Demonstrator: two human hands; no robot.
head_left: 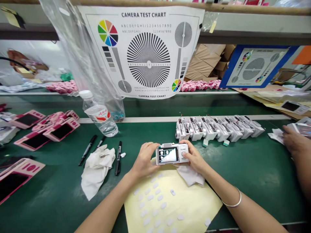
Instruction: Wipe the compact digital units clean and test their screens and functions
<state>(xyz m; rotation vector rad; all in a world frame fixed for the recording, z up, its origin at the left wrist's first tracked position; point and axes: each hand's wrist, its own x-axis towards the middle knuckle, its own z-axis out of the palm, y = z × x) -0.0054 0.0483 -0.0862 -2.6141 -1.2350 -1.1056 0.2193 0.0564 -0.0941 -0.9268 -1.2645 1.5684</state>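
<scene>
chart heading: "camera test chart" was printed at the top and again at the bottom of the hanging sheet (pixel 181 16), above the far edge of the surface (pixel 243 171).
chart rows: "a b c d e f g h i j" and "1 2 3 4 5 6 7 8 9 0" ran under the heading; digits also crossed the large central wheel.
second chart: a similar, blue-bordered chart (pixel 254 67) hung at the right, its heading too blurred to read.
bottle label: the bottle (pixel 100 118) near the surface's far edge, left of centre, bore a red-and-white label, its characters too small to read.
camera screen: the silver camera (pixel 171 154), held above the middle of the surface, showed a menu of icons; its wording was too small to read.
left hand (pixel 145 159): pinched the camera's left end between thumb and fingers.
right hand (pixel 193 156): gripped the right end, thumb at the round button.
below the camera: a yellow sheet (pixel 194 200) with pale oval stickers reached the near edge; a white cloth (pixel 190 175) lay under the right hand.
far-edge row: opened silver cameras (pixel 217 128) stood right of centre.
left side: pink cameras (pixel 60 130), dark markers (pixel 118 158) and a crumpled cloth (pixel 97 168).
right edge: another person's hand (pixel 295 142).
</scene>
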